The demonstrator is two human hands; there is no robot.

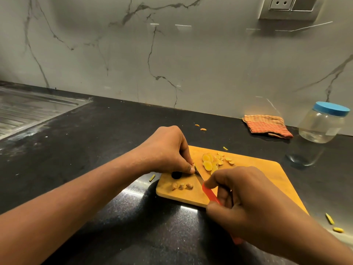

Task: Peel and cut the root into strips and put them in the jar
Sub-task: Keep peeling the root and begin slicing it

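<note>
One head-worn wide-angle camera looks forward and down, close over the cutting board (191, 196), facing the marble wall (191, 64).

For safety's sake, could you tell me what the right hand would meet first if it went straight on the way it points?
Probably the left hand, whose fingertips pinch a root piece at the knife tip; the right hand points there, though depth is unclear.

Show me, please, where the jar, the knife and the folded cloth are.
jar (321, 127): head view, on the middle of its clear wall.
knife (210, 194): head view, on the red handle.
folded cloth (267, 124): head view, on the middle of its top.
</note>
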